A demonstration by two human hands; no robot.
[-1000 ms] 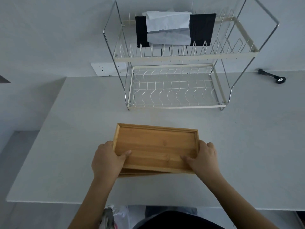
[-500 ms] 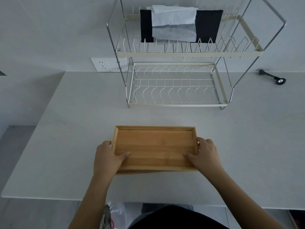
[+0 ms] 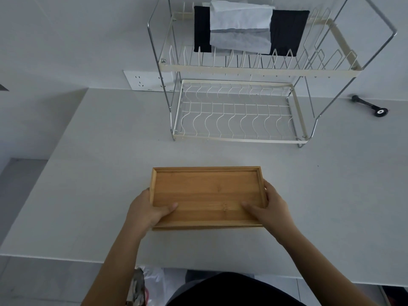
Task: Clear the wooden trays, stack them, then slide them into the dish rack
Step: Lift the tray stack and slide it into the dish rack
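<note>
Stacked trays (image 3: 207,195) sit at lower centre of the frame on the tabletop (image 3: 88,184), near its front edge. Left hand (image 3: 146,209) is on the stack's left end, right hand (image 3: 270,209) on its right end, thumbs lying inside the top tray. Dish rack (image 3: 240,111) stands above the trays in the frame, at the tabletop's rear against the wall, well apart from the stack. Cloths (image 3: 247,29) hang on the rack's upper tier. Wall socket (image 3: 145,81) lies left of the rack. Small tool (image 3: 371,106) lies right of the rack, at the frame's right edge.
</note>
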